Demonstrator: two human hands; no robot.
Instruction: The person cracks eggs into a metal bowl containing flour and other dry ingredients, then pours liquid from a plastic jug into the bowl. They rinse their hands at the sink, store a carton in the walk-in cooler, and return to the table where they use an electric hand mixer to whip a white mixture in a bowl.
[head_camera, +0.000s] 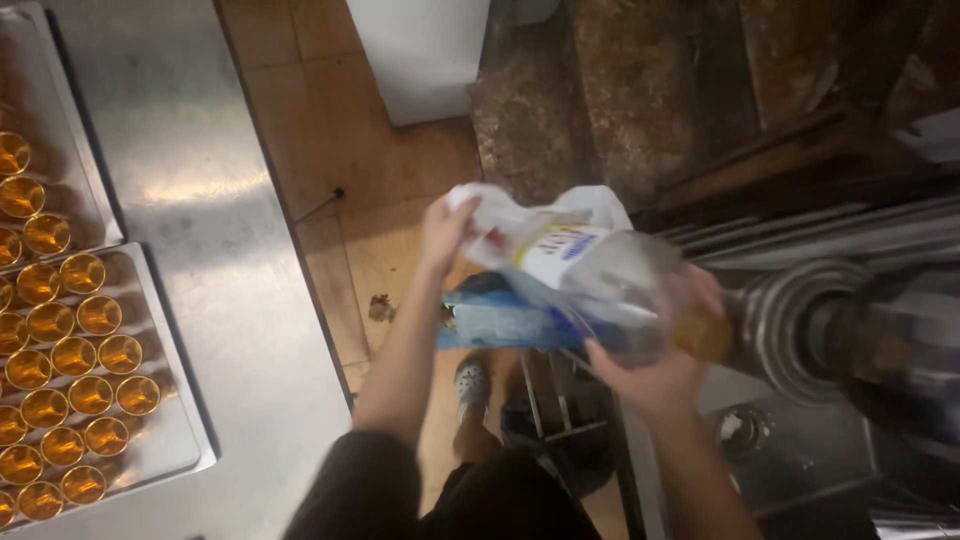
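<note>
My left hand (443, 228) pinches the top edge of a crumpled white plastic bag (545, 235) with coloured print. My right hand (655, 375) cups the underside of a clear plastic bottle (640, 295) that lies on its side, with amber liquid at its right end. The bag wraps around the bottle's upper part. Below them sits a blue and white packet (500, 322); I cannot tell what supports it. Both hands are raised over the floor between a steel table and a steel counter.
A steel table (220, 250) on the left carries two trays (150, 440) of several small golden-filled cups (75, 355). A white cabinet (420, 55) stands on the tiled floor (330, 130). A steel counter (800, 470) and a round metal machine part (800, 320) are on the right. My shoe (472, 380) shows below.
</note>
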